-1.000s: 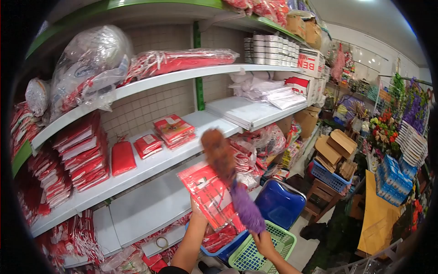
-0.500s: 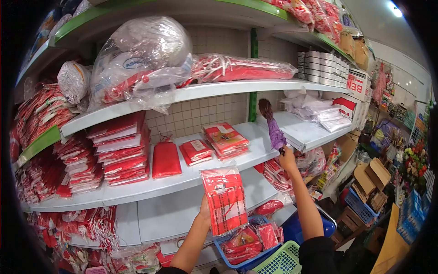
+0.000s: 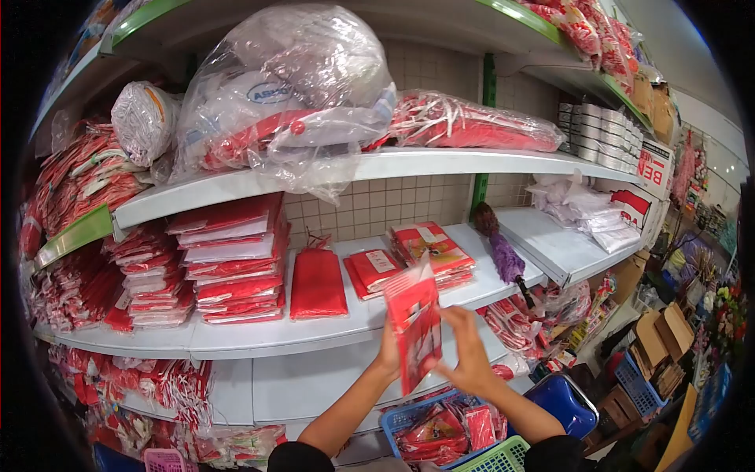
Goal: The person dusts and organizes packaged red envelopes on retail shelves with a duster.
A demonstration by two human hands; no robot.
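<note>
Evidently the left hand is gripping a plastic-wrapped red packet by its left side, holding it nearly upright, just in front of the middle shelf. The right hand is hovering at the packet's right edge, half open, thumb and fingers parted; cannot tell if touching. A purple-and-brown duster is lying on the shelf. Below, a blue basket is holding red packages.

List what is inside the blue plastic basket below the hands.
Flat red packets in clear plastic lie piled in the blue plastic basket, loosely overlapping. Whatever lies beneath the top packets, including the basket's floor, is covered.
</note>
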